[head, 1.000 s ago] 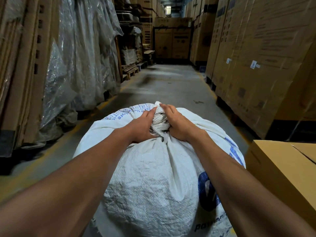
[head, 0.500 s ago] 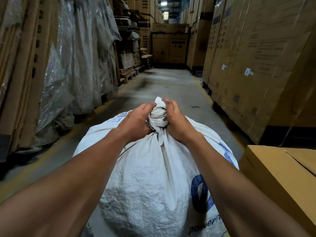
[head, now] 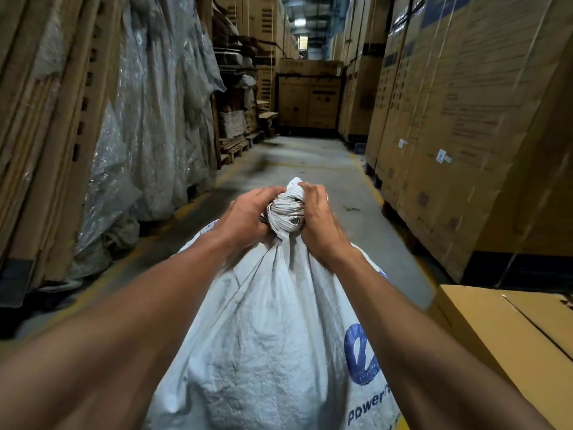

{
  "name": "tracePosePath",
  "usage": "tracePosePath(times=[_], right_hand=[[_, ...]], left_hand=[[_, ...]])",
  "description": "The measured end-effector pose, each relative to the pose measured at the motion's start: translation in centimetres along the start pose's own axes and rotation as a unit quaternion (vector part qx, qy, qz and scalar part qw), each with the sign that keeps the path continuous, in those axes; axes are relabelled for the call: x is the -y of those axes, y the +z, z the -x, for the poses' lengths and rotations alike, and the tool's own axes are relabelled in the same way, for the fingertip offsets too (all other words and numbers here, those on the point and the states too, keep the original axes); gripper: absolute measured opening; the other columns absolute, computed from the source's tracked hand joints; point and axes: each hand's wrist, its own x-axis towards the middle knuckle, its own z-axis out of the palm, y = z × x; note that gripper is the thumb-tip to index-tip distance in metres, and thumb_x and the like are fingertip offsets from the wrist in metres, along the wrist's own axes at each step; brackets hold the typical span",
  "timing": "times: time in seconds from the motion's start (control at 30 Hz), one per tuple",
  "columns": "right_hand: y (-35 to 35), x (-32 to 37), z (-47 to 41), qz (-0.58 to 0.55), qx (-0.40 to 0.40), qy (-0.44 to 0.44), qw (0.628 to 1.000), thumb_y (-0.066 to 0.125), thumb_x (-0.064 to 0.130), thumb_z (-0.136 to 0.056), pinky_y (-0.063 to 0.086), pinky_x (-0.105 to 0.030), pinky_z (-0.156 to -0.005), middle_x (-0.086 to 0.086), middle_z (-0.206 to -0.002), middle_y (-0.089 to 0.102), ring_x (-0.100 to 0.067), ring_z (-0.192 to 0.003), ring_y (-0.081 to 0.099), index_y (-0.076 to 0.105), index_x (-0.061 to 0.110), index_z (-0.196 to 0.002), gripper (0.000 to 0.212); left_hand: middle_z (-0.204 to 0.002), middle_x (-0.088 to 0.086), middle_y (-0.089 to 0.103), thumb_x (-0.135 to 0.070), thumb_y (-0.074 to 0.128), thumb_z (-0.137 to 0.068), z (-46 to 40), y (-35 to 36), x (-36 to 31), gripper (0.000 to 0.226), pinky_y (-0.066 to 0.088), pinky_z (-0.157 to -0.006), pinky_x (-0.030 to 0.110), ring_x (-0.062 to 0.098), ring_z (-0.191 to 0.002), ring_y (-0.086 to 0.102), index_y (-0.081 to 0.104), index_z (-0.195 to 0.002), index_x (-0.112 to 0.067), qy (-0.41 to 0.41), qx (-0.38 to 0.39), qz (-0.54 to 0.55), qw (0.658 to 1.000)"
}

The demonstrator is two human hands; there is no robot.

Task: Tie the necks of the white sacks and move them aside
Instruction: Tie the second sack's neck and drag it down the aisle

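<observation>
White woven sack (head: 266, 336) upright in aisle, bunched neck (head: 286, 209) gripped by left hand (head: 245, 220) and right hand (head: 319, 223), cardboard box (head: 508, 330) near right.

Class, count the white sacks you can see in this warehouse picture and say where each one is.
1. The white sack stands in the aisle directly in front of the person, its neck gripped by the left hand and right hand. Others may lie outside the view.
</observation>
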Motion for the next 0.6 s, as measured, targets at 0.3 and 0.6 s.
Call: tracePosePath(times=[0.3,0.6], right_hand=[[-2.0,2.7,-4.1,0.023,-0.013,-0.006,1.0,0.059,-0.005,-0.085,0.056,-0.052,-0.085,-0.006,-0.13,0.042,-0.035,-0.103,0.06,0.036,0.021,-0.146,0.071],[-9.3,7.0,-10.1,0.031,-0.009,-0.005,0.999,0.058,-0.002,-0.089,0.052,-0.043,-0.083,-0.006,-0.132,0.042,-0.031,-0.103,0.057,0.034,0.02,-0.151,0.07]], left_hand=[[-0.126,-0.009,0.069,-0.005,0.075,-0.071,-2.3,-4.1,-0.5,0.083,0.056,-0.103,0.041,0.017,-0.116,0.067,0.054,-0.143,-0.042,0.005,-0.037,-0.018,0.999],[-0.124,-0.014,0.068,0.0,0.074,-0.073,-7.6,-12.0,-4.6,0.087,0.056,-0.103,0.041,0.015,-0.115,0.066,0.051,-0.143,-0.047,-0.008,-0.019,-0.017,1.0]])
